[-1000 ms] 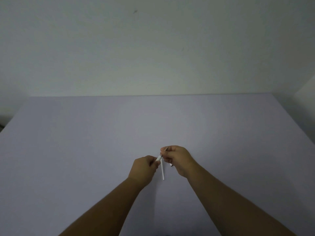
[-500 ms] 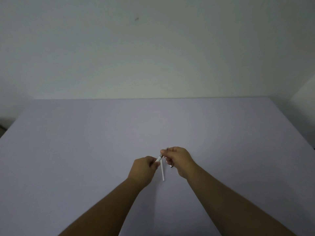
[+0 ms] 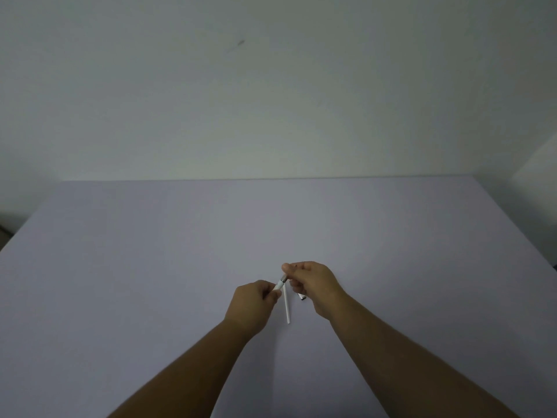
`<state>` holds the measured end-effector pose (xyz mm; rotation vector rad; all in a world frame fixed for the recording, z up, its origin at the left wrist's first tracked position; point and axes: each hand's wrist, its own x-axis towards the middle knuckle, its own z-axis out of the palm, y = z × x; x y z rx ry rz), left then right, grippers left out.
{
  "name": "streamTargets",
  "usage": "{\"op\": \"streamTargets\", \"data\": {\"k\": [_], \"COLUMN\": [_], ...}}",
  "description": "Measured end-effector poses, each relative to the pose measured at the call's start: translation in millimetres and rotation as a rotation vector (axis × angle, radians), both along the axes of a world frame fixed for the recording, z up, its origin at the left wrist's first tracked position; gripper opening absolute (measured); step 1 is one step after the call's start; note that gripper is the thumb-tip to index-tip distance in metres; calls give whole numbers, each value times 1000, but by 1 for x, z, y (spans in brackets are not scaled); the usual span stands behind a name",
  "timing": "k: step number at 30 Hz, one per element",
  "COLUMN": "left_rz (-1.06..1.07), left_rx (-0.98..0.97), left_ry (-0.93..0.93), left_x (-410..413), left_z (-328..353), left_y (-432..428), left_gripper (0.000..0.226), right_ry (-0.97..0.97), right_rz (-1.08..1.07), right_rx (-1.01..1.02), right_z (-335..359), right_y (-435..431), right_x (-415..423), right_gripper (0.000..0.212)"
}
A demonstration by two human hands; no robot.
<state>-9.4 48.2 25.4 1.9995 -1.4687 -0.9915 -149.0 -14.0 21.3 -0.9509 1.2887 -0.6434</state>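
Note:
My left hand point(image 3: 254, 301) grips a short white pen barrel point(image 3: 279, 286) that has a metal end pointing up and to the right. My right hand point(image 3: 312, 283) pinches that metal end between thumb and fingertips. A thin white tube point(image 3: 287, 306), like a pen refill, lies on the table between the two hands. A small white and dark piece point(image 3: 301, 296) shows just under my right hand; whether the hand holds it or it lies on the table is unclear.
A pale lilac table point(image 3: 150, 267) fills the lower half of the view. Its far edge meets a plain white wall point(image 3: 271, 101). The table's left and right edges show at the sides of the frame.
Both hands stay joined on the pen barrel almost in place. The camera has tilted slightly, so the table's far edge sits lower in view.

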Motion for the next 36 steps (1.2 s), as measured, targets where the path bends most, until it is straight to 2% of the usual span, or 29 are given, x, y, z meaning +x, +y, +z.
{"op": "streamTargets", "data": {"k": [1,3,4,6,10,12,15,19,21,23,26,28,30,33,36], "left_rz": [0,-7,-7,-3,-7,-9,-11,-12,-7,-9,-22,-30,-38,-29,-21], "left_rx": [4,10,10,5,8,9,4,16,20,17,10,7,5,21,21], "left_ry": [6,7,7,10,8,7,-8,-6,-5,-14,-25,-24,-21,6,66], "left_x": [0,-1,-1,0,-1,-1,-1,0,0,0,0,0,-1,1,2], "left_z": [0,0,0,0,1,1,1,1,1,1,2,3,3,3,0], "left_y": [0,0,0,1,1,1,1,1,1,1,1,1,0,0,0], "left_gripper": [21,21,20,20,21,21,22,21,21,22,22,22,22,20,11], "right_ry": [38,32,-10,-93,47,18,-65,32,-10,-64,-10,26,-32,-173,-187], "right_rz": [12,13,5,-22,12,10,-13,10,-11,-20,31,56,28,-83,-62], "right_rx": [-5,-7,1,16,10,9,37,19,19,41,66,53,26,21,7], "right_z": [0,1,2,3,3,3,3,4,4,4,5,5,5,7,8], "right_y": [0,0,0,0,1,1,0,2,2,1,2,4,5,2,0], "right_x": [0,0,1,2,2,2,2,1,1,2,2,1,0,1,0], "right_gripper": [20,12,5,8,16,7,9,11,8,17,6,9,8,20,22]}}
